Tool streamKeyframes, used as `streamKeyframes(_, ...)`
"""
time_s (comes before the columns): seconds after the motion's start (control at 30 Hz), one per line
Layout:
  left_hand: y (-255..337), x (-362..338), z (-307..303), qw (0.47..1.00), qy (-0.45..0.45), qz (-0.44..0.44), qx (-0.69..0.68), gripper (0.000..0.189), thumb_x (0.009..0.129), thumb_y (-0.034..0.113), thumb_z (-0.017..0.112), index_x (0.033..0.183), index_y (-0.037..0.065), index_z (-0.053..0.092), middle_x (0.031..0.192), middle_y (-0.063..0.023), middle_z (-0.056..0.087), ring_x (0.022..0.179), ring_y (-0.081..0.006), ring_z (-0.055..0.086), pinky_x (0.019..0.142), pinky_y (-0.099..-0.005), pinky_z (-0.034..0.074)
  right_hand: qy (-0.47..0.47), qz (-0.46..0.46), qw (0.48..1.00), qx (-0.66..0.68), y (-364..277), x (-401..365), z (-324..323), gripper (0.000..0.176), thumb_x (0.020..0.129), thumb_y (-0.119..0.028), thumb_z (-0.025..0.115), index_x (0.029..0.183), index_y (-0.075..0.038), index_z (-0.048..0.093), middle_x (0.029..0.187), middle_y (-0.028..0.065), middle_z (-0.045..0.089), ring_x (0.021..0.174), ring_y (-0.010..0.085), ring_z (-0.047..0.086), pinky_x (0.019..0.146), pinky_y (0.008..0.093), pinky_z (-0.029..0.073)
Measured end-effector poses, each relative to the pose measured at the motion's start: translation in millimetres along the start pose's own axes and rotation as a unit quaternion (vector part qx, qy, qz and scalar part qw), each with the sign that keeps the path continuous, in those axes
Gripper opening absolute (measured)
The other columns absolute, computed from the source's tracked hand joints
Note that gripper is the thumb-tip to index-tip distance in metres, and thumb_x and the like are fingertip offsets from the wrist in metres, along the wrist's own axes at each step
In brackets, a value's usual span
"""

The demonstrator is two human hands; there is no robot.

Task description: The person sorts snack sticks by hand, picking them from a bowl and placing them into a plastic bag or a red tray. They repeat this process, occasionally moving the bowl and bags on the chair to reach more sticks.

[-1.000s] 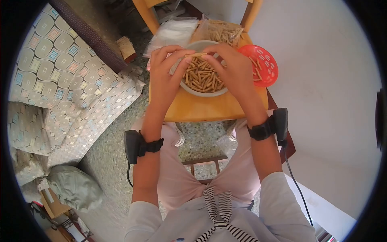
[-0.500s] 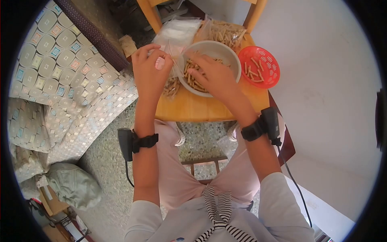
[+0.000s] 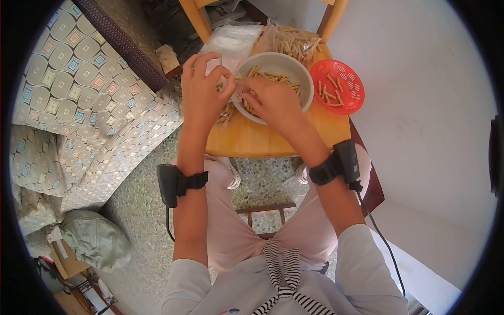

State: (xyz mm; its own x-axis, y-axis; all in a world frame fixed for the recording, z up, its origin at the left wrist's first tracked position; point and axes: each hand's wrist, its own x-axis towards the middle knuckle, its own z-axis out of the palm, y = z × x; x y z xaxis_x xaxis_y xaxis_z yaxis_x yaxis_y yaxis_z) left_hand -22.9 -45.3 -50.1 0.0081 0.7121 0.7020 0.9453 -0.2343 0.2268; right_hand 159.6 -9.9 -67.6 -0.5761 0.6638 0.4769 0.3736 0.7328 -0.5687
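My left hand point(image 3: 206, 92) is closed, thumb and forefinger pinched on a small clear plastic bag point(image 3: 212, 66), most of it hidden behind the fingers. Close beside it, over the left rim of a pale grey bowl point(image 3: 306, 79), my right hand point(image 3: 273, 100) has its fingers pinched together. A short tan stick piece point(image 3: 238, 78) shows at its fingertips, near the left thumb. Many similar tan stick pieces point(image 3: 281, 79) lie in the bowl, partly covered by the right hand.
Right of the bowl, a red plastic basket point(image 3: 354, 94) holds several stick pieces. A filled clear bag point(image 3: 299, 43) and a stack of clear bags point(image 3: 231, 41) lie behind the bowl on the wooden chair point(image 3: 252, 144). Another filled bag point(image 3: 226, 115) lies under my left hand.
My right hand has moved left out of the bowl's middle to the left rim, now with a stick piece at its fingertips. My left hand has shifted slightly right, closer to it.
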Motion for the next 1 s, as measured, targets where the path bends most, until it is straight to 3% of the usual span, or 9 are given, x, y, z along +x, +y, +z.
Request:
streamKeyframes(0.07, 0, 0, 1, 1.0, -0.012, 0.006, 0.007, 0.01, 0.076, 0.011, 0.074, 0.085, 0.01, 0.07, 0.124, -0.0053, 0.062, 0.122, -0.0349, 0.049, 0.103, -0.0463, 0.041, 0.004, 0.032, 0.999, 0.009, -5, 1, 1, 0.029, 0.09, -0.022, 0.067, 0.117, -0.013, 0.066, 0.091, 0.0115, 0.07, 0.082, 0.0334, 0.069, 0.07, 0.0444, 0.054)
streamKeyframes(0.13, -1, 0, 1, 1.0, -0.007, -0.002, 0.008, 0.009, 0.076, 0.011, 0.074, 0.084, 0.01, 0.069, 0.124, -0.0051, 0.062, 0.122, -0.0351, 0.049, 0.103, -0.0464, 0.041, -0.02, 0.154, 0.984, 0.091, -9, 3, 4, 0.036, 0.089, -0.022, 0.069, 0.123, -0.012, 0.063, 0.094, 0.0132, 0.071, 0.082, 0.0336, 0.07, 0.071, 0.044, 0.054)
streamKeyframes(0.23, -2, 0, -1, 1.0, -0.005, -0.003, 0.021, 0.009, 0.076, 0.011, 0.074, 0.082, 0.009, 0.068, 0.124, -0.005, 0.062, 0.122, -0.0351, 0.049, 0.102, -0.0461, 0.041, 0.033, 0.171, 0.972, 0.158, -3, 5, 22, 0.04, 0.089, -0.023, 0.069, 0.127, -0.012, 0.061, 0.09, 0.0128, 0.072, 0.082, 0.0337, 0.07, 0.07, 0.0437, 0.054)
streamKeyframes(0.4, -3, -1, -1, 0.999, 0.003, 0.003, 0.047, 0.012, 0.072, 0.013, 0.076, 0.078, 0.01, 0.066, 0.123, -0.0026, 0.062, 0.123, -0.0339, 0.049, 0.098, -0.0457, 0.043, 0.036, 0.171, 0.977, 0.12, -12, 10, 15, 0.038, 0.09, -0.021, 0.066, 0.127, -0.014, 0.061, 0.087, 0.0106, 0.071, 0.078, 0.0316, 0.069, 0.069, 0.0425, 0.053)
streamKeyframes(0.47, -3, 1, -5, 0.998, 0.03, -0.022, 0.047, 0.012, 0.074, 0.011, 0.076, 0.082, 0.009, 0.067, 0.124, -0.0048, 0.062, 0.122, -0.0339, 0.048, 0.104, -0.0456, 0.04, 0.034, 0.178, 0.976, 0.117, -21, 11, 6, 0.037, 0.091, -0.02, 0.065, 0.127, -0.015, 0.061, 0.086, 0.0098, 0.071, 0.077, 0.0307, 0.069, 0.069, 0.0414, 0.054)
streamKeyframes(0.63, -3, 5, -11, 1.0, -0.007, 0.027, -0.002, 0.013, 0.074, 0.013, 0.076, 0.085, 0.011, 0.069, 0.127, -0.0004, 0.061, 0.124, -0.0337, 0.048, 0.102, -0.0462, 0.041, 0.031, 0.083, 0.98, 0.176, -28, 8, 5, 0.037, 0.09, -0.017, 0.065, 0.126, -0.015, 0.061, 0.088, 0.0079, 0.07, 0.073, 0.0269, 0.068, 0.065, 0.038, 0.053)
streamKeyframes(0.87, -8, -1, -18, 0.994, -0.091, 0.026, -0.055, 0.011, 0.08, 0.015, 0.077, 0.09, 0.012, 0.075, 0.131, -0.0011, 0.061, 0.131, -0.0353, 0.041, 0.108, -0.0462, 0.037, 0.019, 0.098, 0.978, 0.184, -28, 7, 0, 0.038, 0.091, -0.018, 0.065, 0.128, -0.015, 0.06, 0.092, 0.0085, 0.071, 0.073, 0.026, 0.068, 0.066, 0.0385, 0.054)
streamKeyframes(1.0, -8, -1, -21, 0.993, -0.095, 0.022, -0.063, 0.009, 0.081, 0.015, 0.076, 0.09, 0.012, 0.076, 0.13, -0.0015, 0.061, 0.131, -0.0346, 0.041, 0.108, -0.0447, 0.037, 0.038, 0.146, 0.973, 0.176, -26, 7, -1, 0.037, 0.092, -0.019, 0.065, 0.128, -0.014, 0.06, 0.091, 0.0097, 0.072, 0.073, 0.0267, 0.069, 0.066, 0.0394, 0.054)
